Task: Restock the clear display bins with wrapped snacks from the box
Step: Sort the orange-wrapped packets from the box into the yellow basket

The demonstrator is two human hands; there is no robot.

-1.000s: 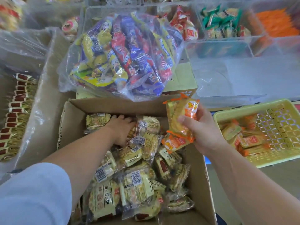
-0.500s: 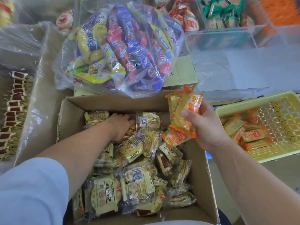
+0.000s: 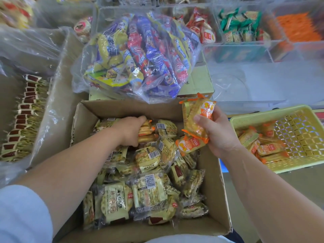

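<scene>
Inside box (image 3: 214, 192), left hand (image 3: 129, 131) clutching orange biscuits (image 3: 146, 131); right hand (image 3: 220, 135) gripping orange packs (image 3: 190, 111) above; candy bag (image 3: 140, 55) behind, basket (image 3: 254, 115) alongside.

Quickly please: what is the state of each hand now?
Left hand: grips orange packs inside the box.
Right hand: holds a bunch of orange snacks.

On your right sits a yellow basket (image 3: 259, 115). Ahead of you, 1 clear bag (image 3: 140, 55) of blue, red and yellow packets rests on a closed carton (image 3: 199, 79). On your left stands a plastic-lined carton (image 3: 52, 102).
</scene>
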